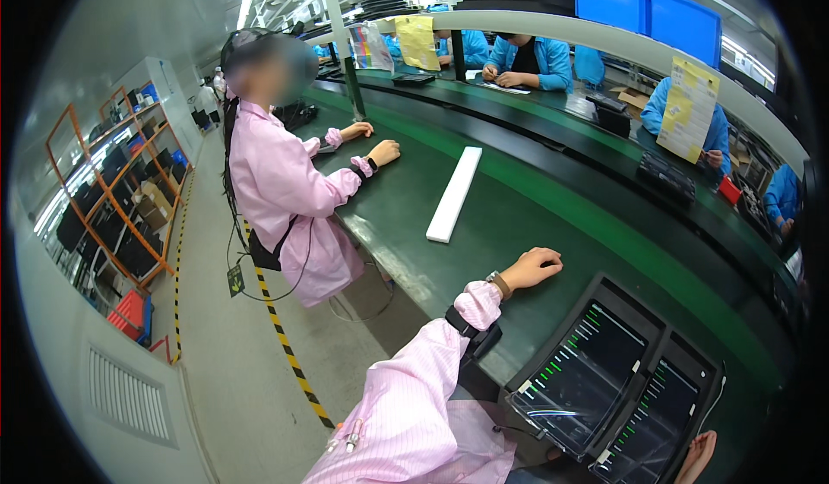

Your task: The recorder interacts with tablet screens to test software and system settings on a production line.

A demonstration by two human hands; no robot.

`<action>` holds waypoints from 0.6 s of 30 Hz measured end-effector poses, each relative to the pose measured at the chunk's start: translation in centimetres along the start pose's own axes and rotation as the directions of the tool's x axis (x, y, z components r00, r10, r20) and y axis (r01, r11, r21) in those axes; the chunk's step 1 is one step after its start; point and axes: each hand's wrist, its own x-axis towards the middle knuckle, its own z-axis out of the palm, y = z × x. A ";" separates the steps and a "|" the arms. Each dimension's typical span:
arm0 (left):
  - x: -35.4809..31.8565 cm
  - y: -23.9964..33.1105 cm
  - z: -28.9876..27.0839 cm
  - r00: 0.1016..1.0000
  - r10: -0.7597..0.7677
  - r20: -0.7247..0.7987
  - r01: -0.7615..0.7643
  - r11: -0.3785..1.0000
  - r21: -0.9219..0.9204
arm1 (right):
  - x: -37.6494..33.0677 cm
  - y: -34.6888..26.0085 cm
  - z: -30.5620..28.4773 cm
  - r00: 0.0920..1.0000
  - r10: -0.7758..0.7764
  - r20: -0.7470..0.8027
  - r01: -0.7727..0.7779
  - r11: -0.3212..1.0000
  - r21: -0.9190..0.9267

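1. Left hand (532, 268) rests on the green belt (518, 216) as a loose, empty fist, fingers curled under, gripping nothing. The pink sleeve (414, 380) and a wristwatch (498, 284) lead up to it from the lower edge.
2. Right hand (696, 458) shows only as fingertips at the bottom rim, just beside the near corner of the dark trays (617, 376); whether it is spread or curled I cannot tell.
3. Those two trays lie side by side, tilted toward the person, just right of the resting fist and apart from it. Their screens carry rows of green and white bars. Any lift should probably take a tray by its raised frame rather than its glossy face, since the surface looks easy to smear.
4. Farther along the belt lies a long white foam strip (455, 192), well apart from the fist, lying flat and slanted along the belt's run. Reaching it would call for a full stretch of the arm; a pinch near its middle would likely keep it from sagging.
5. Beyond that, a co-worker in a pink coat (276, 182) rests both hands on the same belt.
6. Across the line, people in blue coats (528, 56) work under a shelf with blue bins (648, 9) and yellow sheets (688, 108).
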 end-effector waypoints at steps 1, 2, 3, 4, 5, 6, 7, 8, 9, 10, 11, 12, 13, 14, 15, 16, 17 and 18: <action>0.0 0.0 0.0 1.000 0.001 0.003 -0.001 1.000 -0.002 | 0.1 0.1 -0.1 1.000 0.000 0.005 0.000 1.000 -0.006; -0.1 0.0 -0.1 1.000 -0.003 0.010 0.003 1.000 -0.001 | 0.1 0.1 -0.1 1.000 0.001 0.011 -0.001 1.000 -0.011; -0.1 0.1 -0.2 1.000 -0.008 0.016 0.008 1.000 0.001 | 0.1 0.1 -0.1 1.000 0.002 0.009 -0.002 1.000 -0.012; 0.0 0.3 -0.3 1.000 -0.008 0.020 0.008 1.000 -0.001 | 0.0 -0.1 0.2 1.000 -0.007 0.015 0.007 1.000 -0.028; 0.1 0.6 -0.4 0.999 -0.021 0.048 0.020 1.000 0.012 | -0.1 -0.2 0.4 1.000 -0.016 0.022 0.017 0.999 -0.044; 0.2 0.8 -0.5 0.997 -0.033 0.076 0.032 0.999 0.025 | 0.0 -0.2 0.4 1.000 -0.014 0.020 0.015 0.999 -0.045; 0.2 0.9 -0.6 0.996 -0.035 0.079 0.033 0.999 0.024 | 0.0 -0.3 0.4 1.000 -0.014 0.024 0.015 0.998 -0.054; 0.3 1.0 -0.6 0.996 -0.036 0.080 0.034 0.999 0.026 | 0.0 -0.4 0.4 1.000 -0.014 0.027 0.016 0.998 -0.064; 0.3 1.0 -0.7 0.996 -0.037 0.081 0.034 0.999 0.028 | 0.0 -0.4 0.6 1.000 -0.013 0.026 0.014 0.998 -0.065; 0.3 0.8 -0.6 0.996 -0.038 0.082 0.035 0.999 0.028 | 0.1 -0.4 0.8 0.999 -0.026 0.021 0.027 0.998 -0.054; 0.2 0.7 -0.5 0.998 -0.026 0.058 0.025 1.000 0.016 | 0.2 -0.3 0.9 0.999 -0.040 0.016 0.040 0.998 -0.044; 0.2 0.5 -0.5 0.999 -0.014 0.034 0.014 1.000 0.005 | 0.3 -0.2 0.9 0.999 -0.038 0.016 0.039 0.998 -0.044; 0.2 0.7 -0.5 0.999 -0.015 0.036 0.015 1.000 0.004 | 0.3 -0.1 0.7 0.999 -0.035 0.012 0.035 0.999 -0.039; 0.3 0.9 -0.6 0.998 -0.027 0.058 0.026 0.999 0.024 | 0.4 0.1 0.5 0.999 -0.032 0.009 0.032 0.999 -0.034; 0.3 1.1 -0.7 0.996 -0.040 0.080 0.037 0.998 0.046 | 0.4 0.1 0.4 1.000 -0.030 0.009 0.030 0.999 -0.034; 0.2 1.1 -0.7 0.996 -0.043 0.079 0.039 0.998 0.048 | 0.4 0.1 0.3 0.999 -0.032 0.016 0.033 0.999 -0.038; 0.0 1.1 -0.7 0.996 -0.041 0.076 0.037 0.998 0.047 | 0.4 0.1 0.3 0.999 -0.033 0.025 0.034 0.999 -0.042; -0.2 1.1 -0.8 0.997 -0.040 0.073 0.037 0.998 0.046 | 0.3 0.0 0.4 0.999 -0.031 0.029 0.032 0.999 -0.041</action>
